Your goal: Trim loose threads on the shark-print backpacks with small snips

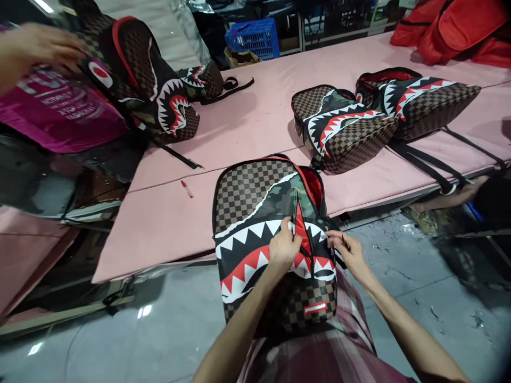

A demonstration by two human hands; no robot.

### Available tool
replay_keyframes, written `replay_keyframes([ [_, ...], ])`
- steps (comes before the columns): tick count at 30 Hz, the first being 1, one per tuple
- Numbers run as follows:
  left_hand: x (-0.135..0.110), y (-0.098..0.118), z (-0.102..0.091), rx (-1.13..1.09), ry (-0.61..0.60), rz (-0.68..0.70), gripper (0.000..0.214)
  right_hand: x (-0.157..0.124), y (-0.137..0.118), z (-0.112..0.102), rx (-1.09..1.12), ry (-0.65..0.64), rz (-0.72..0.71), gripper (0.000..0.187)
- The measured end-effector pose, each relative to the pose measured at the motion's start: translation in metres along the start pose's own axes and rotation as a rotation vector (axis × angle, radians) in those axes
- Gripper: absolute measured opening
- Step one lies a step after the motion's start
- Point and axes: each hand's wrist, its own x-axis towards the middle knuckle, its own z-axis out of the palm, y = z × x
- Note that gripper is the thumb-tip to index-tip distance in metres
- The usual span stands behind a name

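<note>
A backpack (255,186) with brown checks, a camouflage patch and a printed shark mouth leans upright against the table edge, before my body. Its slanted front zip is open and shows red lining (302,226). My left hand (284,246) lies on the front panel, its fingers bent at the left edge of that opening. At the bag's right side is my right hand (351,255), fingers pinched together, with a small dark thing (345,243) in it whose kind I cannot make out. The main compartment gapes at the top right.
On the pink table (247,127), two similar backpacks (359,141) lie at the right, and a red pen (187,189) at the left. Another person's hand (48,48) is beside a backpack (136,69). Red bags (459,32) and a blue crate (253,38) are further back.
</note>
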Motion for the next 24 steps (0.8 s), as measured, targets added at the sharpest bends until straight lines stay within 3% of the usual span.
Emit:
replay_keyframes([
  [5, 0.011, -0.023, -0.001, -0.348, -0.082, 0.041, 0.054, -0.028, -0.021, 0.003, -0.611, -0.418, -0.505, 0.031],
  [8, 0.007, -0.023, -0.003, -0.363, -0.084, 0.098, 0.052, -0.026, -0.029, 0.016, -0.853, -0.461, -0.591, 0.020],
  [10, -0.005, -0.028, -0.005, -0.328, -0.045, 0.179, 0.047, -0.021, -0.029, 0.021, -0.854, -0.428, -0.628, 0.019],
  [12, -0.027, -0.037, -0.004, -0.213, 0.063, 0.270, 0.036, -0.018, -0.024, 0.021, -0.755, -0.327, -0.632, 0.018],
  [15, -0.068, -0.052, 0.006, 0.035, 0.225, 0.478, 0.023, -0.017, -0.013, 0.017, -0.552, -0.155, -0.525, 0.019],
  [19, -0.099, -0.057, 0.032, 0.229, 0.165, 0.979, 0.024, -0.024, -0.006, 0.015, -0.418, -0.178, -0.342, 0.028],
  [21, -0.102, -0.056, 0.041, 0.299, 0.140, 1.066, 0.036, -0.024, -0.009, 0.015, -0.385, -0.197, -0.303, 0.028],
  [24, -0.100, -0.058, 0.049, 0.357, 0.102, 1.108, 0.043, 0.001, -0.018, 0.018, -0.313, -0.101, -0.242, 0.018],
])
